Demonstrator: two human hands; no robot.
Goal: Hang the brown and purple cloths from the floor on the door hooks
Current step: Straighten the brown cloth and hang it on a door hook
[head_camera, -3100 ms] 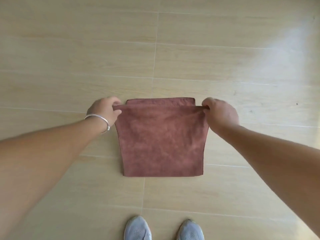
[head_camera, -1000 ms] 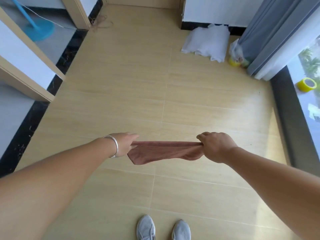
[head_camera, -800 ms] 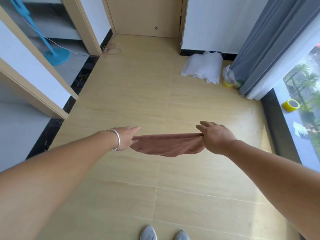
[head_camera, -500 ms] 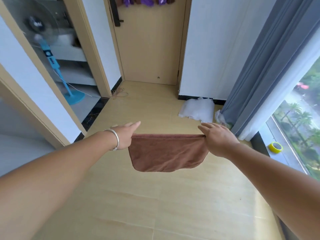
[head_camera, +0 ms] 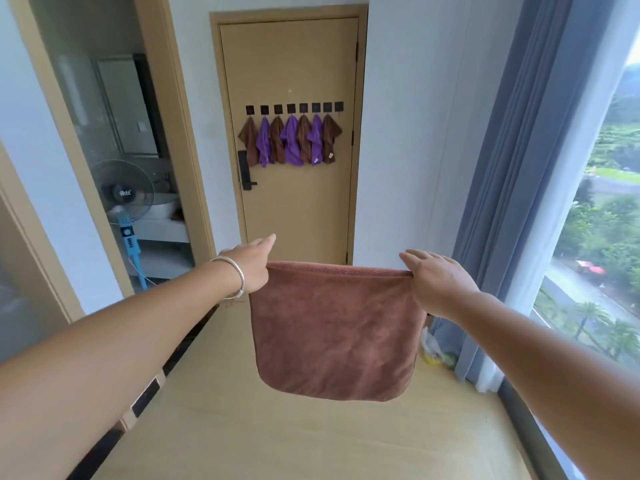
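Two hands hold one brown cloth (head_camera: pixel 334 327) up in front of us, stretched between them by its top edge. Our left hand (head_camera: pixel 251 263) pinches the top left corner, with the forefinger pointing forward and a silver bangle (head_camera: pixel 235 277) on the wrist. Our right hand (head_camera: pixel 434 277) pinches the top right corner, its other fingers lying fairly straight over the edge. The cloth hangs folded double, its lower fold rounded and clear of the floor (head_camera: pixel 277 434).

Eight black hooks (head_camera: pixel 294 108) run in one row across the door (head_camera: pixel 294 81) ahead of us, well apart from the cloth we hold. Seven small cloths (head_camera: pixel 290 142) hang from them: four brown and three purple, alternating, starting with brown at the left. One hook, the rightmost (head_camera: pixel 339 106), carries nothing. One black handle with a lock plate (head_camera: pixel 244 169) sits on the door's left side, just below the leftmost hanging cloth.

One standing fan (head_camera: pixel 124 195) on a blue post shows through the glass at the left. One grey-blue curtain (head_camera: pixel 512 150) hangs at the right beside the window (head_camera: pixel 595 220), and near its foot on the floor lies a small bag with something yellow (head_camera: pixel 433 353); we cannot tell what it is.
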